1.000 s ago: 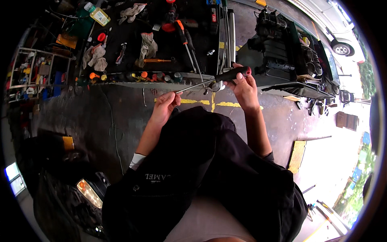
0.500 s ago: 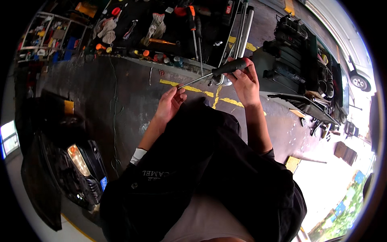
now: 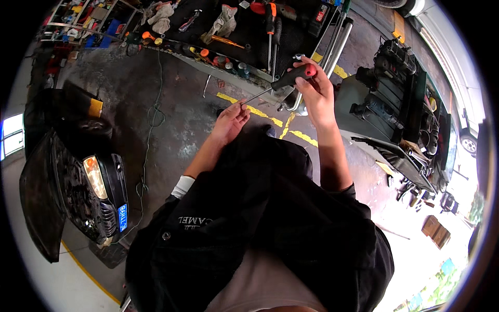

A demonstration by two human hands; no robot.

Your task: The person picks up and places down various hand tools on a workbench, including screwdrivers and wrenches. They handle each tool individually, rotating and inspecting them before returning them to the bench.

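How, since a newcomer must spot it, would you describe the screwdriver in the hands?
Find the black-topped workbench, then look just on the person's side of it. The screwdriver spans from the left hand at its tip to the right hand at its handle. That black handle ends in red, unlike the orange-and-black screwdriver on the workbench.

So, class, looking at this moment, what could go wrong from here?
The left hand pinches the tip end of the screwdriver while the right hand holds its handle: a sudden push or twist might nick the bare fingers.

Also, a thin cable lies loose on the floor to the left; stepping there could snag a foot.
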